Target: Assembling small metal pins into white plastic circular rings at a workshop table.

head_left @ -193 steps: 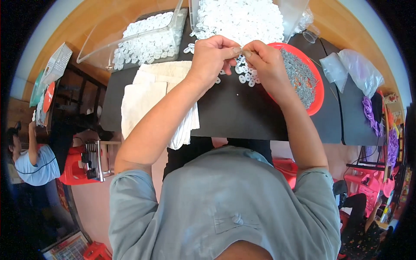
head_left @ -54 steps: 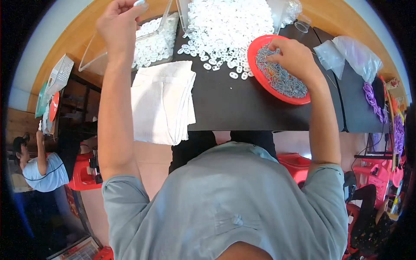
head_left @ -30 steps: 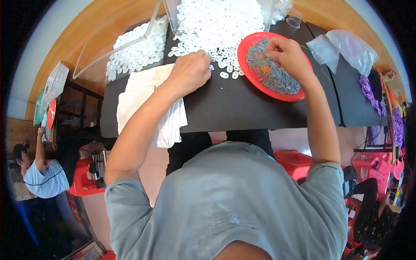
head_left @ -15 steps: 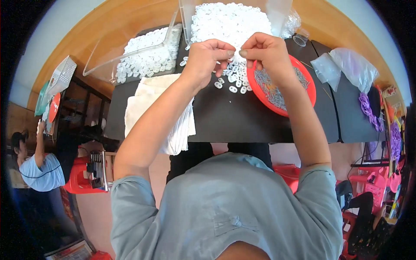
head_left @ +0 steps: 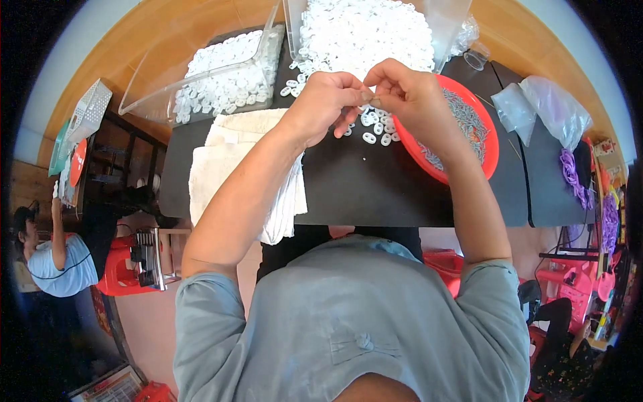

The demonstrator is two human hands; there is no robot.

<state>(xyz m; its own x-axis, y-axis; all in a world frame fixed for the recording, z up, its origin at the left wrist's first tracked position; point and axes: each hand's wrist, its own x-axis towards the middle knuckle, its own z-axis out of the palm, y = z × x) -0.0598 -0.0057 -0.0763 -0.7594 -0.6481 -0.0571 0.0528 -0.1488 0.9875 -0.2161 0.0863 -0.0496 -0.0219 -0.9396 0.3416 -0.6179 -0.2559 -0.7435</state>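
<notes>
My left hand (head_left: pixel 328 107) and my right hand (head_left: pixel 415 100) meet fingertip to fingertip above the table. Each is closed in a pinch, and whatever lies between the tips is too small and covered to make out. Loose white oval plastic pieces with two holes (head_left: pixel 369 138) lie on the table just below the fingers. Behind the hands rises a big heap of the same white pieces (head_left: pixel 362 33) in a clear bin. Under my right wrist stands a red bowl (head_left: pixel 491 144) with many small grey screw-like parts (head_left: pixel 469 124) in it.
A clear plastic box (head_left: pixel 151 104) with more white pieces stands at the back left. Folded whitish cloths (head_left: pixel 221 167) lie beneath my left forearm. Clear plastic bags (head_left: pixel 552 110) and purple cord (head_left: pixel 569 171) are at the right. Another person (head_left: pixel 60 261) sits far left.
My hands, slightly apart before, have come together at the fingertips and lowered a little. The view has shifted slightly.
</notes>
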